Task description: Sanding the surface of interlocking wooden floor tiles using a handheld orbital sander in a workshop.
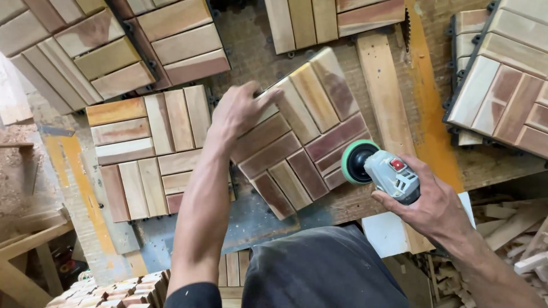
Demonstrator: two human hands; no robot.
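No box or bin shows here; the wood things lie flat on the tabletop (251, 57), which is rough and dusty.

In the middle lies a square wooden tile (299, 134), made of short slats in light and reddish brown. It is turned at a slant, so its corners point up and down.

The left hand (240, 111) rests on the top left part of this tile. Its fingers are bent over the edge there and press down on the wood, so it is holding the tile in place.

The right hand (428, 205) is wrapped tight around a grey sander (385, 171) with a red button on top. The sander's round green and black pad (357, 161) touches the right edge of the slanted tile.

Just beside it on the left lies another tile (148, 151), flat and straight. More tiles (114, 48) sit at the top left, one at the top middle (331, 20), and a stack of tiles (508, 85) sits at the right. A long plank (388, 102) runs down the tabletop, near the sander. Small wood scraps (508, 228) lie in a heap at the bottom right.
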